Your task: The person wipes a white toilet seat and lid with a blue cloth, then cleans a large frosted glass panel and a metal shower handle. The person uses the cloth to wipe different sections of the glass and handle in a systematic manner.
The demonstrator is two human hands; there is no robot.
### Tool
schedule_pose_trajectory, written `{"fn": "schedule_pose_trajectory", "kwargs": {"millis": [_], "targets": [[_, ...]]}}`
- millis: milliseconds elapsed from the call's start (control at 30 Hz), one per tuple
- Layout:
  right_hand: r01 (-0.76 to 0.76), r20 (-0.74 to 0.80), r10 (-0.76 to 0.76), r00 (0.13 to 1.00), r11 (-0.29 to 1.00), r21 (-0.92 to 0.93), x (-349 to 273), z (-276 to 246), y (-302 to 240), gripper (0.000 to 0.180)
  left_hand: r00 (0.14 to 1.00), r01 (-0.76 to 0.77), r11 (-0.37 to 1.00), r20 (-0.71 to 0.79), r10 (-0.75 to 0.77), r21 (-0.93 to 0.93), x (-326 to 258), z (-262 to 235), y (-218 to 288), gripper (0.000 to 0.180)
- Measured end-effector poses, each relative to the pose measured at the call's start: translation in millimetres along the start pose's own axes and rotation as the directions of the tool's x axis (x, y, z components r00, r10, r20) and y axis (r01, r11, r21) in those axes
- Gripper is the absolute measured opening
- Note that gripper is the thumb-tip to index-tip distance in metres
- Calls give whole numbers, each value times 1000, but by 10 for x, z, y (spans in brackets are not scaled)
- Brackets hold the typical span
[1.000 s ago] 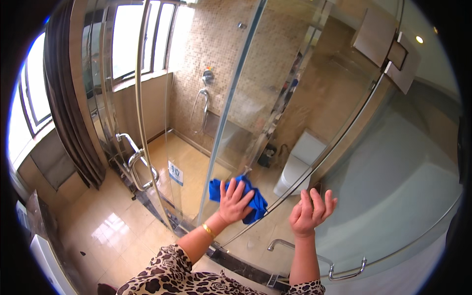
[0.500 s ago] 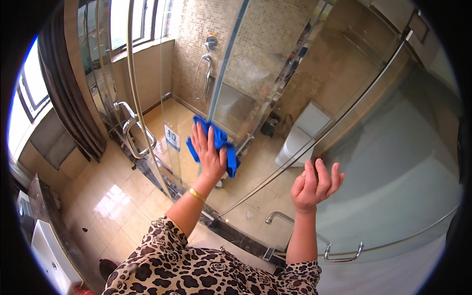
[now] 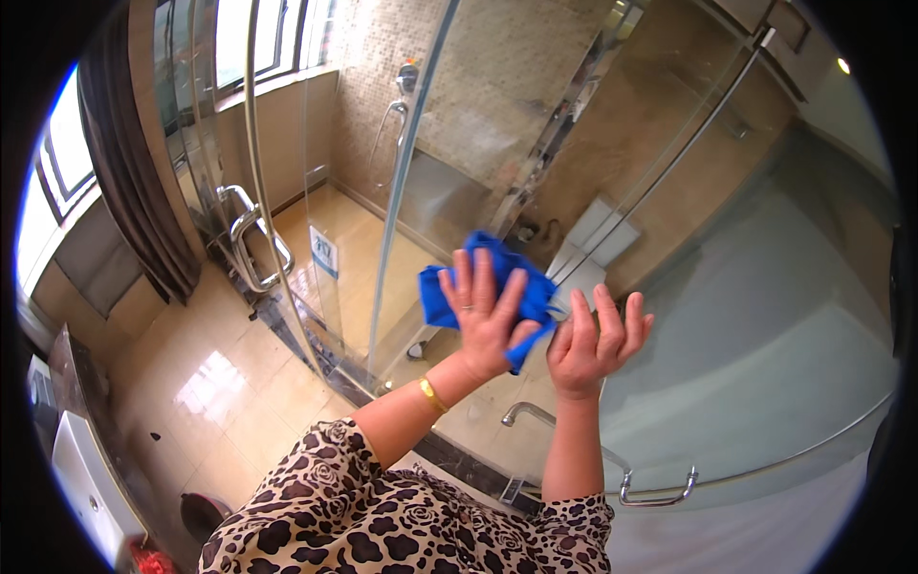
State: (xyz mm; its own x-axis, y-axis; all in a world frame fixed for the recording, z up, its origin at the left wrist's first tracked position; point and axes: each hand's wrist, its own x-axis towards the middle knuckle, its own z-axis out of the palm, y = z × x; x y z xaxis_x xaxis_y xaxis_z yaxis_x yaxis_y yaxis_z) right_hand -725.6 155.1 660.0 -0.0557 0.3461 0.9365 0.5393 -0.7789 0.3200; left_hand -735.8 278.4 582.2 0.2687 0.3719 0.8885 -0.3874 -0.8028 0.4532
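My left hand (image 3: 486, 320) presses a blue cloth (image 3: 521, 270) against the clear glass panel (image 3: 478, 115) in front of me. Its fingers are spread over the cloth, and a corner hangs below the thumb. A gold bracelet (image 3: 432, 394) circles that wrist. Just right of the cloth, my right hand (image 3: 593, 346) is raised with nothing visible in it, its fingers apart and slightly bent. It is close to the glass; whether it touches cannot be made out.
A chrome door handle (image 3: 256, 244) stands at left, and another handle (image 3: 660, 499) is below my right hand. Behind the glass are a hand shower (image 3: 397, 110) and a white toilet (image 3: 602, 232). A white basin (image 3: 81, 478) sits at lower left, by a dark bin (image 3: 203, 517).
My left hand has wiped the blue cloth rightward across the glass, closer to my right hand. The right hand has shifted slightly left, and the view has moved a little.
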Motion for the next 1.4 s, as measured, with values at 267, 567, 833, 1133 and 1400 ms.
{"fn": "schedule_pose_trajectory", "kwargs": {"millis": [267, 567, 833, 1133, 1400], "targets": [[-2, -1, 2, 1000, 1000, -4, -50, 10, 33, 24, 967, -245, 968, 78, 241, 49, -415, 93, -160, 48], [70, 12, -70, 997, 997, 22, -10, -7, 78, 23, 982, -161, 980, 113, 148, 116, -1482, 151, -605, 49], [112, -16, -111, 994, 994, 19, 11, -12, 136, 18, 878, 467, 864, 20, -478, 188, -2325, 249, -608, 70], [92, -10, -91, 996, 994, 57, 6, -5, 100, 17, 399, 907, 417, -198, -896, -60, -1875, 644, -252, 62], [95, -40, -92, 995, 994, 55, 38, -12, 54, 16, 928, 371, 905, -124, -352, 207, -904, 234, -150, 51]]}}
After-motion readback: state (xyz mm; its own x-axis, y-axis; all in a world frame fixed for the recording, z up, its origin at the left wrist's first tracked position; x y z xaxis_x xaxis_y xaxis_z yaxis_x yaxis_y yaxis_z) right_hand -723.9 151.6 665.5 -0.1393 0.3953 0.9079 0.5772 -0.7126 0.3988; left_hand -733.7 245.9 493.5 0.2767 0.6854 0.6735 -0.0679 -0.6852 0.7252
